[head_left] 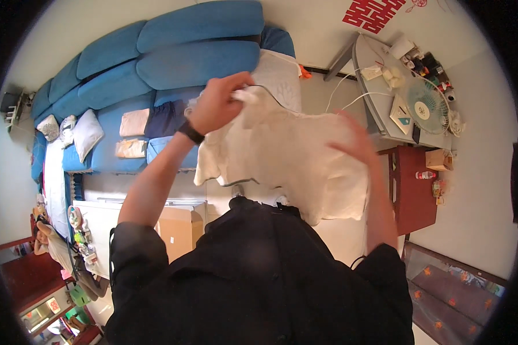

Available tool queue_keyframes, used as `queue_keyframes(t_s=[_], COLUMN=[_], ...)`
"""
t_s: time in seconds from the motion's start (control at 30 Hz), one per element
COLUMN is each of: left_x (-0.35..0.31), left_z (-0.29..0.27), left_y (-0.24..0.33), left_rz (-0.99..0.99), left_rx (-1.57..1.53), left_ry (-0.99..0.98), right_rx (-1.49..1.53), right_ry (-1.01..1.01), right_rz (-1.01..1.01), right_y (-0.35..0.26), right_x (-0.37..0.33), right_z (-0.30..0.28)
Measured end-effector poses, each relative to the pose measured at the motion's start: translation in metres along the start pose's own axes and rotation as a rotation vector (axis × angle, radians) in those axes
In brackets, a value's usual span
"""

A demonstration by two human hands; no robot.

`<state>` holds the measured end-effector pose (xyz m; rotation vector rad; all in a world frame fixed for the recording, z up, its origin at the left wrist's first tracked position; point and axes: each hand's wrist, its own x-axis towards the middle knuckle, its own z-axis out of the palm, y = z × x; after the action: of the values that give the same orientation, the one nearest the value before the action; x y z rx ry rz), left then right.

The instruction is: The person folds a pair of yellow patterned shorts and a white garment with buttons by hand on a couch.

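A cream-coloured, dark-edged sheet of soft fabric (282,138) hangs spread before the wearer's torso, mid-view; clock positions are referenced to it. At ten o'clock, the left hand (218,106) grasps its upper edge, fingers curled around a bunched portion. At three o'clock, the right hand (357,141) is motion-blurred at the side; whether it grips cannot be told. Further out: blue upholstered sofa (195,63), eleven o'clock; folded pale-pink cloth (134,122), nine; open-topped brown cardboard box (176,230), eight; round-caged green table fan (425,108), between two and three.
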<state>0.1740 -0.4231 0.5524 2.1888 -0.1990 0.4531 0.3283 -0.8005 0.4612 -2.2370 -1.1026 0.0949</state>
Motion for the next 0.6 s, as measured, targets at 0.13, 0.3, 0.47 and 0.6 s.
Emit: queue_keyframes(t_s=[0.13,0.3,0.47,0.6], left_x=[0.025,0.012,-0.021,-0.069], left_z=[0.01,-0.004,0.023,0.05], left_y=[0.031,0.019,0.081,0.116], left_rz=[-0.011,0.0,-0.05,0.259], left_rx=[0.194,0.317,0.248,0.376], left_ry=[-0.084,-0.069,-0.189,-0.391], right_rx=[0.206,0.131,0.09,0.035], right_ry=[-0.294,0.227,0.451,0.857], right_rz=[0.155,0.197,0.328,-0.084], right_y=[-0.039,-0.016,-0.02,-0.059], right_x=[0.045,0.04,0.009,-0.036], right_z=[0.09,0.057,0.016,0.053])
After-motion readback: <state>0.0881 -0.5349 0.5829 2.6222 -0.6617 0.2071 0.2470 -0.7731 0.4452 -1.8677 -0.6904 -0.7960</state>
